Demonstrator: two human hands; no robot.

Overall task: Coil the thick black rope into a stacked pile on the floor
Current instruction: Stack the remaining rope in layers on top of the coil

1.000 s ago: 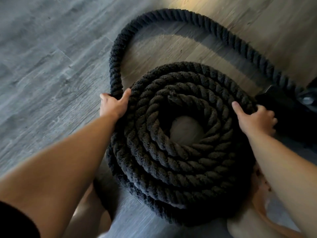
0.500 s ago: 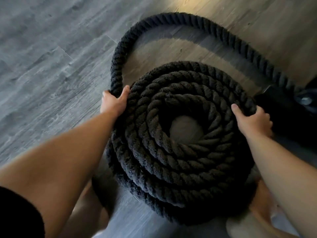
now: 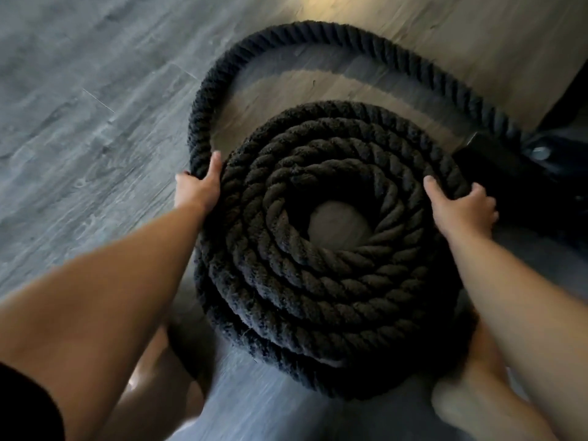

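Observation:
The thick black rope (image 3: 334, 281) lies in a stacked round coil on the wood floor, with a small bare circle of floor at its centre. A loose length (image 3: 286, 36) arcs from the coil's left side over the top toward the right. My left hand (image 3: 199, 189) grips the outer turn at the coil's left edge, where the loose length leaves it. My right hand (image 3: 461, 208) grips the outer turn at the right edge, thumb on top and fingers curled over the outside.
A black metal base with a bolt (image 3: 521, 163) sits at the right, where the loose rope ends. Grey plank floor (image 3: 79, 122) spreads to the left. My knees (image 3: 165, 377) flank the coil near the bottom edge.
Both hands stay on the coil's edges. The view has shifted slightly, and the right hand's fingers have curled further over the outer turn.

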